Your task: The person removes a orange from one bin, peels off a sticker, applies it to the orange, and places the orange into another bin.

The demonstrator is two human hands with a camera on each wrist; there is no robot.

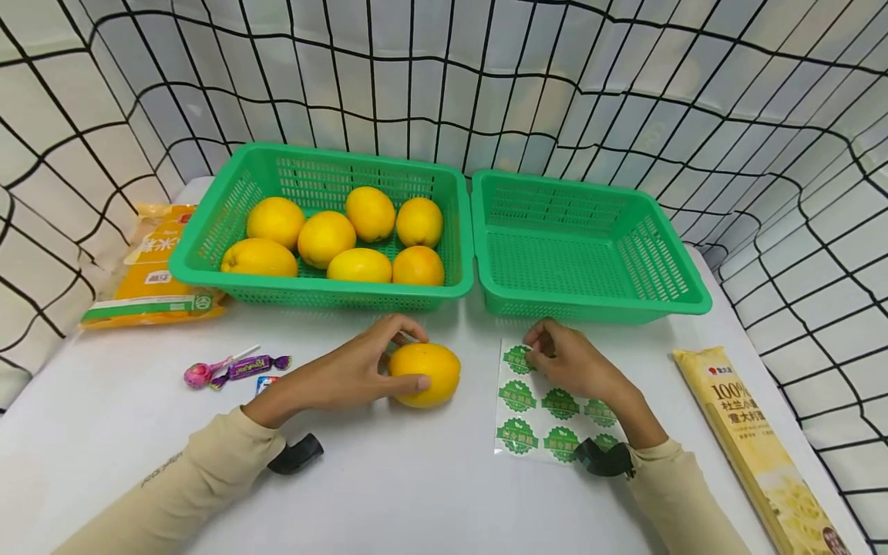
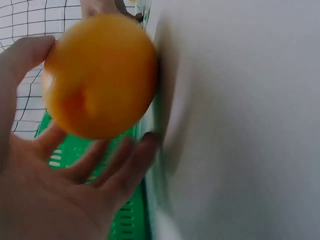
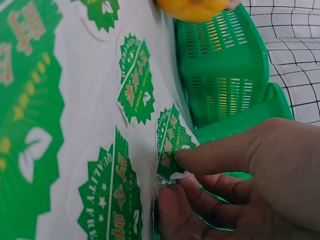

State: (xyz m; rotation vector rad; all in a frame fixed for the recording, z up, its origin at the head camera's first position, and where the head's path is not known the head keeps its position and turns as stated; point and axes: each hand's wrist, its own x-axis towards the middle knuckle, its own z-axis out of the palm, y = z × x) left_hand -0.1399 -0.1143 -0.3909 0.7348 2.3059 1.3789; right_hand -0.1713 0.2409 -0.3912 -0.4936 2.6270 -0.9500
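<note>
In the head view, my left hand [image 1: 350, 371] holds a yellow-orange orange [image 1: 432, 375] on the white table, thumb across its near side and fingers around the far side. The left wrist view has the same orange [image 2: 102, 77] between thumb and fingers. To the right lies a sheet [image 1: 539, 418] with rows of green, scallop-edged stickers. Over its top edge, my right hand [image 1: 574, 364] pinches a green sticker [image 3: 172, 142]; the right wrist view has the thumb on its printed face and fingers behind. Other stickers lie flat around it.
A green basket [image 1: 319, 287] with several oranges stands behind my left hand, beside a second green basket [image 1: 555, 254]. An orange-coloured bag [image 1: 153, 270], a lollipop [image 1: 200, 375] and a purple-wrapped candy [image 1: 250, 368] lie left; a pasta packet [image 1: 756, 447] lies right. Black wire mesh surrounds the table.
</note>
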